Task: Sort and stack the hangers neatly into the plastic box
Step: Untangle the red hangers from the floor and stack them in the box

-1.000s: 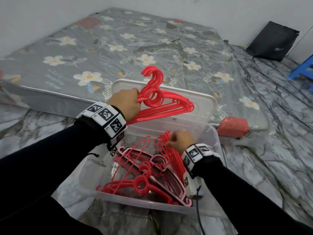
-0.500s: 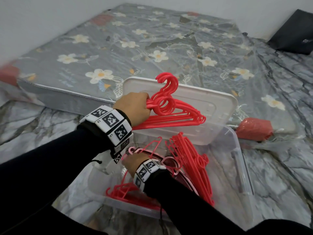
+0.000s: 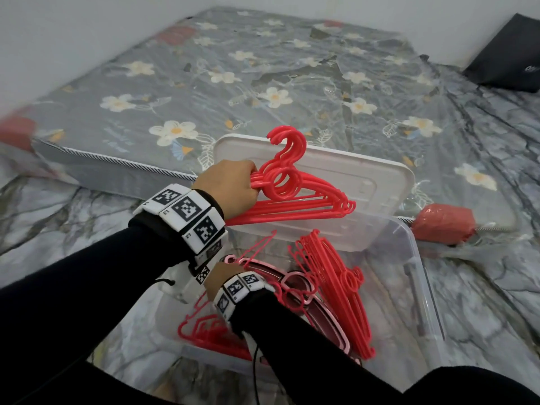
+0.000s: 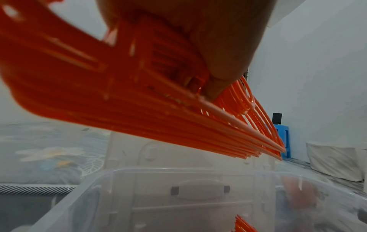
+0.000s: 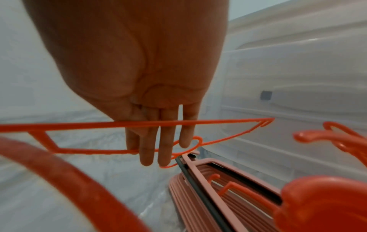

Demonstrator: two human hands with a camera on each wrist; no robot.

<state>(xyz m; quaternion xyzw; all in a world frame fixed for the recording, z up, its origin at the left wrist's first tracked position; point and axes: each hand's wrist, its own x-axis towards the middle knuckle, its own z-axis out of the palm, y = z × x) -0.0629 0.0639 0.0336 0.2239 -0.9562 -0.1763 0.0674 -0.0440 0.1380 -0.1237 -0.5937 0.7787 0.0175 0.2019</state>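
Head view: high, looking forward-down over both forearms. Left wrist: close beneath the left hand, facing forward. Right wrist: close beneath the right hand. All three show the plastic box.

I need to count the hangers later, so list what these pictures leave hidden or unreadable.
- Right hand: in the head view the left wrist band covers its fingers; only the right wrist view shows them, straight, at a thin red hanger.
- Held red hangers: their number is unreadable; they overlap, and the left wrist view is blurred.
- Pink hangers in the plastic box: partly hidden under the right arm.
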